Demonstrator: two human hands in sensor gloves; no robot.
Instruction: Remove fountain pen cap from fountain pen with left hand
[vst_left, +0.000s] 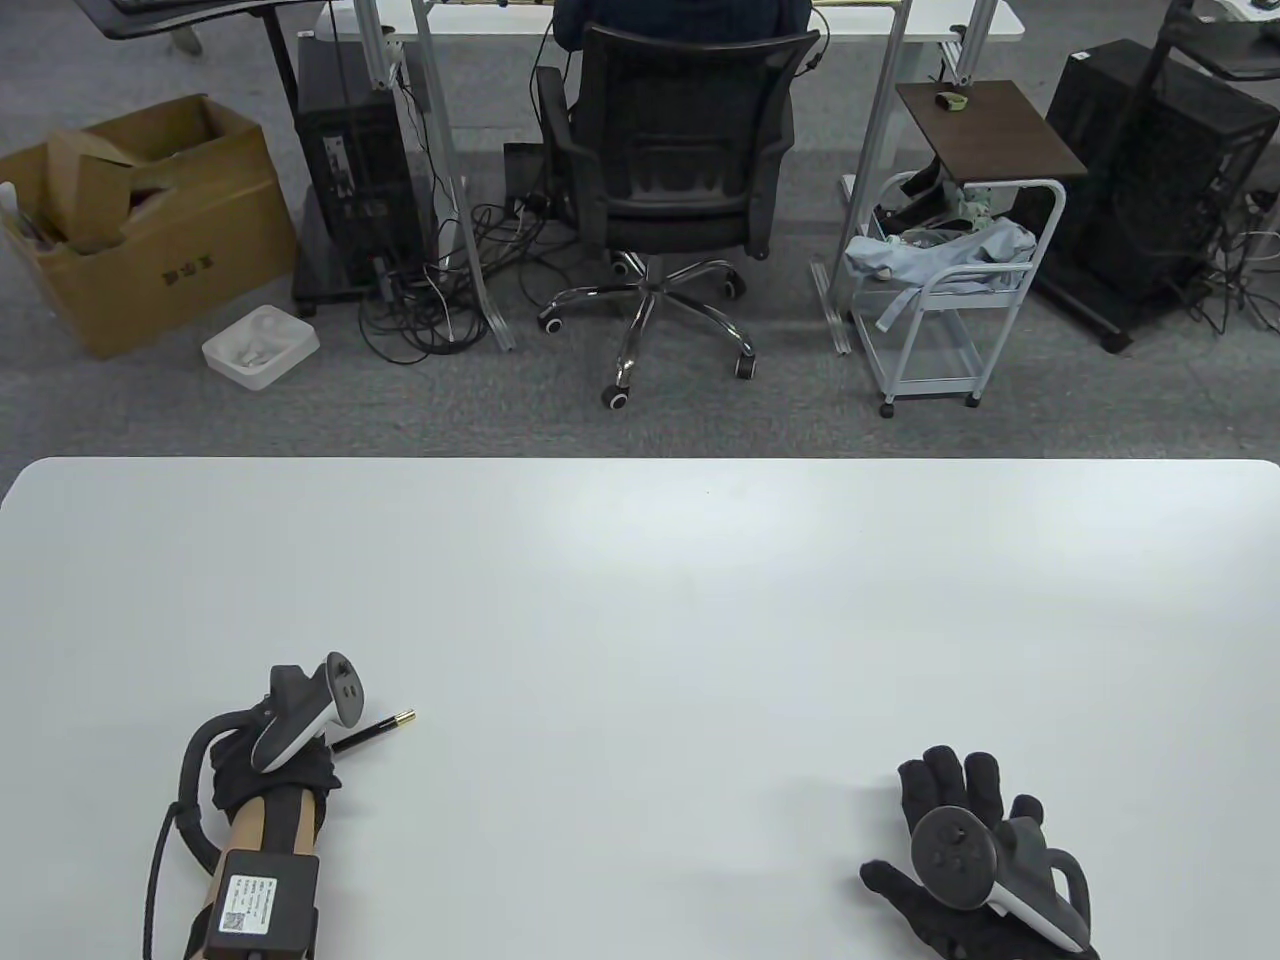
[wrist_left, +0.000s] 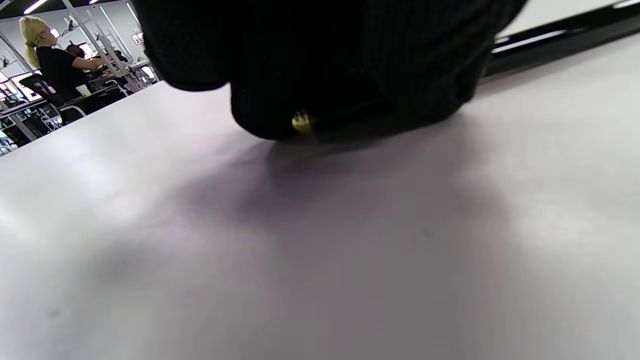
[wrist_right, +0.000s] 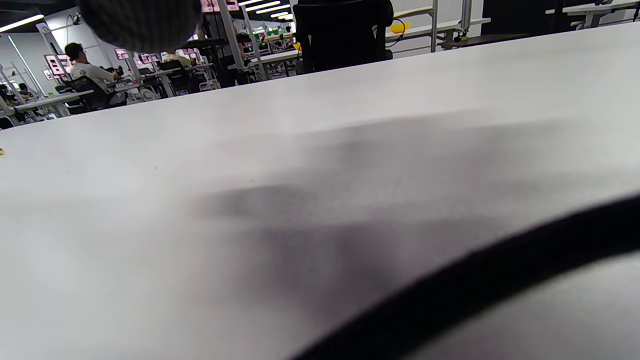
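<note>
1. Left hand (vst_left: 285, 765) sits low on the table (vst_left: 640, 600), near-left area, fingers curled over the fountain pen (vst_left: 375, 733). The black barrel with its gold end sticks out to the hand's right and away from the person. Left wrist view shows a gold bit under the glove (wrist_left: 301, 123), so it seems to have hold of the pen. How tight, can't tell.
2. Fountain pen cap: hidden under the glove (can't say which end it's on, or whether it's seated).
3. Right hand (vst_left: 965, 850) lies flat on the table, fingers spread, holding nothing, well apart from the pen.
4. Risk: one-handed pull with nothing bracing the barrel, so the whole pen likely slides or lifts with the cap.
5. Risk: cap pops suddenly and the barrel rolls off across the smooth top.
6. Risk: thick glove fabric slips on the glossy body, so grip is lost mid-pull.
</note>
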